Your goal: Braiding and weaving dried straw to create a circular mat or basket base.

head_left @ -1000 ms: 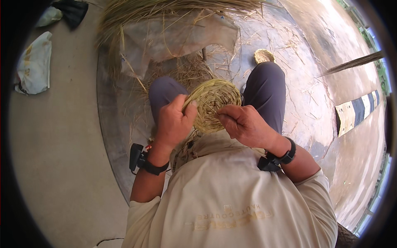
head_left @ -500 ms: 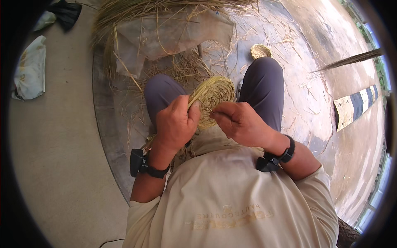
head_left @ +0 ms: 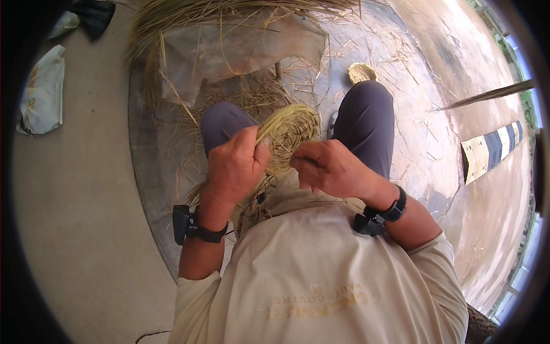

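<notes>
woven straw disc (head_left: 289, 135), held between the knees: left hand (head_left: 235, 166) fingers closed on its near edge, right hand (head_left: 329, 169) pinching a strand, loose straw (head_left: 240, 92) beyond.

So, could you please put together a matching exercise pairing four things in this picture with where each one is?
Things:
1. woven straw disc
2. small woven piece
3. white bag
4. straw bundle

Places:
A. on the ground beyond the right knee
B. lying at the far left on the floor
C. held between the left hand and right hand
D. spread across the top, past the plastic sheet

Pairs: 1-C, 2-A, 3-B, 4-D
</notes>
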`<state>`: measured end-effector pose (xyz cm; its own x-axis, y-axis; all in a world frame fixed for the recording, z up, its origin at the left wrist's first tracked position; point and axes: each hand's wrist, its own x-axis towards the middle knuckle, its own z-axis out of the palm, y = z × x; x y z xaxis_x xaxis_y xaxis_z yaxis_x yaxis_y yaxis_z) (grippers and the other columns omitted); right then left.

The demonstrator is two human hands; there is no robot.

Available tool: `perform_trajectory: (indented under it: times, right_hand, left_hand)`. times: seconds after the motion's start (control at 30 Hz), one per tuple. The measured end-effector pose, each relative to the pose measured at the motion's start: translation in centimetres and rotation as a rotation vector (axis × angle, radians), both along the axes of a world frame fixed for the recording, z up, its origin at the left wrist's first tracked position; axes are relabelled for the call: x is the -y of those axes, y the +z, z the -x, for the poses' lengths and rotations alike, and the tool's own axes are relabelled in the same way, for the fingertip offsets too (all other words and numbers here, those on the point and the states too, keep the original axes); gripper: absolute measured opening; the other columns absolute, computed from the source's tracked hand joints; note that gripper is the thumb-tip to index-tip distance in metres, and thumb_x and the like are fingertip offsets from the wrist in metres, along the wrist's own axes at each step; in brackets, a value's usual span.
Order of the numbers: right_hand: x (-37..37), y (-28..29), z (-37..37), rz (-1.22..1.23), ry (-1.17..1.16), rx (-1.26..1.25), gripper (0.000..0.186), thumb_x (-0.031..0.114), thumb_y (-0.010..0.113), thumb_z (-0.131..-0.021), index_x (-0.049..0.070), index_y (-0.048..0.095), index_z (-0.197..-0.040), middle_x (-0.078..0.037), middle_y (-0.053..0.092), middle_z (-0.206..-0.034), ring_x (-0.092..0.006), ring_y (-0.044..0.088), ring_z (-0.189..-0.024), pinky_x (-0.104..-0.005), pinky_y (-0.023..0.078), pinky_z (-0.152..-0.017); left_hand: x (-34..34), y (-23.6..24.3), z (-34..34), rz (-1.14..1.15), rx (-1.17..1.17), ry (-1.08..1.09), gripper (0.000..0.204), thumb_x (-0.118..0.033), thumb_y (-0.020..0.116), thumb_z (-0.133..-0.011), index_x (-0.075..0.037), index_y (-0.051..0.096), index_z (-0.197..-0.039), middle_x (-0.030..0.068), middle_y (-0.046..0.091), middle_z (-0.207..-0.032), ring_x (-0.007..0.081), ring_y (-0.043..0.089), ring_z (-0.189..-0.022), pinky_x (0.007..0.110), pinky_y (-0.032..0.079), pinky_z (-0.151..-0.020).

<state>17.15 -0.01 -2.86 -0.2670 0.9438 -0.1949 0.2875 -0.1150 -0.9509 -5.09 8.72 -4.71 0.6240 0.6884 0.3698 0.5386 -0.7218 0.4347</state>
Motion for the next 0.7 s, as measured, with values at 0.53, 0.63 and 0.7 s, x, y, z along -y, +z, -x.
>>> perform_trajectory:
  times: [0.53,0.63,0.7]
  right_hand:
    - [-6.7,0.5,-0.7,-0.375,0.04,0.512,0.018,0.02,0.068,-0.099,0.003,0.072,-0.095,-0.016,0.071,-0.081,-0.0318,0.071,-0.075,-0.0433,0.054,-0.068]
    - [-8.1,-0.6,-0.9,-0.45,-0.204,0.211,0.019,0.019,0.068,-0.102,0.001,0.073,-0.1,-0.011,0.07,-0.075,-0.0192,0.066,-0.067,-0.0387,0.053,-0.066]
    - [-7.9,-0.3,-1.1,-0.254,-0.268,0.094,0.021,0.02,0.067,-0.104,0.0,0.074,-0.103,-0.008,0.071,-0.077,-0.014,0.062,-0.069,-0.0358,0.053,-0.067]
  left_hand:
    - [1.2,0.6,-1.5,-0.085,-0.103,-0.227,0.026,-0.012,0.077,-0.085,-0.002,0.071,-0.109,0.0114,0.069,-0.082,0.0323,0.071,-0.069,0.044,0.056,-0.059]
    - [0.9,0.6,-1.7,-0.096,-0.094,-0.243,0.026,-0.012,0.078,-0.085,-0.001,0.071,-0.107,0.0112,0.069,-0.081,0.0313,0.071,-0.068,0.044,0.056,-0.059]
    - [0.8,0.9,-1.7,-0.09,-0.096,-0.262,0.026,-0.012,0.078,-0.084,-0.001,0.07,-0.106,0.0112,0.069,-0.081,0.031,0.071,-0.068,0.043,0.056,-0.059]
